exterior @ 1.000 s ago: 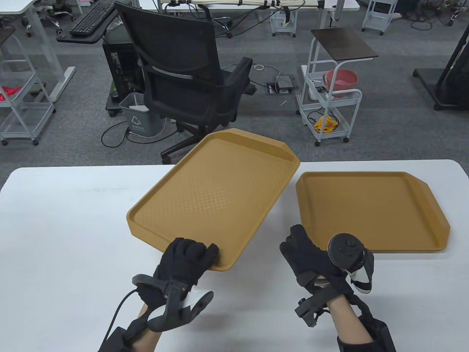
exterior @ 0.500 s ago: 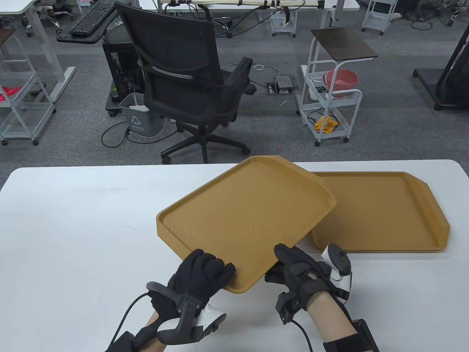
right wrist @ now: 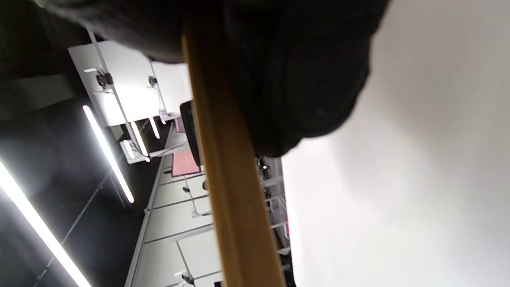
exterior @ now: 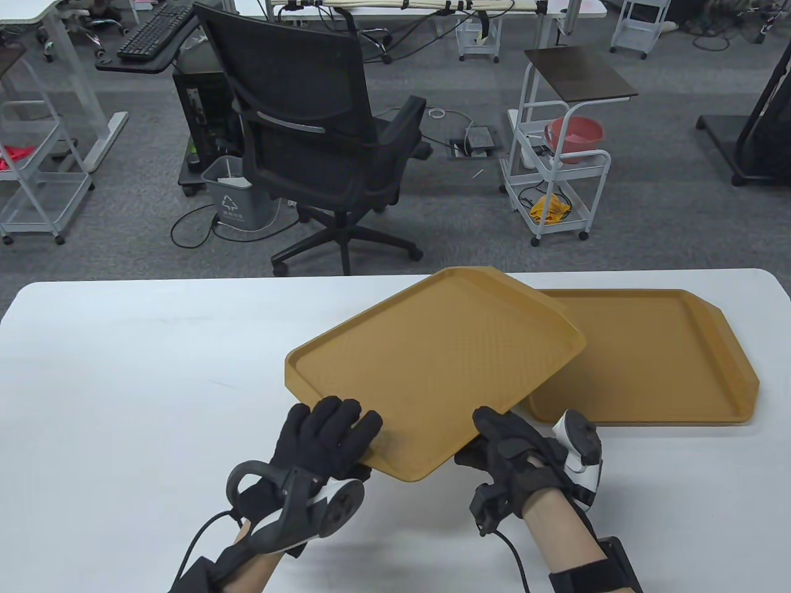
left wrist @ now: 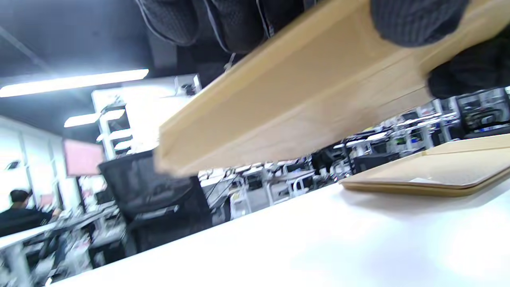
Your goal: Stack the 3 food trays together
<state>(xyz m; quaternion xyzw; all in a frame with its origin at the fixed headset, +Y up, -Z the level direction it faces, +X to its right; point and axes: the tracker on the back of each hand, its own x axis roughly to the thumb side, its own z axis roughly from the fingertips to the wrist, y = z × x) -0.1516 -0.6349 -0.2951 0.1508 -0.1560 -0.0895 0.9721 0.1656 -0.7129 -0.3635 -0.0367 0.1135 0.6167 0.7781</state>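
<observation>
- Two tan trays show from above; the task names three, so the resting tray (exterior: 649, 358) at far right on the bench (exterior: 123, 370) may already be a pair, though I cannot tell.
- Largest in play, the lifted tray (exterior: 432, 364) hangs tilted and skewed, its far corner overlapping the resting tray's left part.
- Left hand (exterior: 327, 432) grips the near-left edge, fingers over the rim; right hand (exterior: 513, 451) grips the near-right edge. Both grips are clamped on the lifted tray.
- To do this step well, I judge: swing the lifted tray rightward, square its long sides to the resting one, level it, then lower so the rims nest before letting go.
- Left wrist view shows clear air between the lifted tray (left wrist: 287, 99) and the bench, which the overhead cannot.
- Right wrist view shows only the rim edge-on between dark glove fabric.
</observation>
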